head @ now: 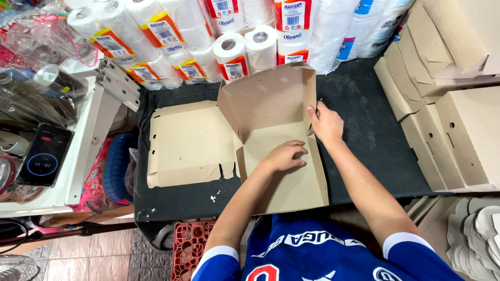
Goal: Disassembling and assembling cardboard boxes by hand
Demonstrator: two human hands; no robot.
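A brown cardboard box blank lies partly folded on the black table top, its far panel standing up. My left hand presses flat on the box's bottom panel with fingers bent. My right hand grips the box's right side flap at the fold. A second box blank lies flat and unfolded just to the left, touching the first.
Folded cardboard boxes are stacked at the right. Paper towel rolls line the back. A phone with a timer screen rests on a white shelf at left. Flat cut-outs lie lower right, a red crate below.
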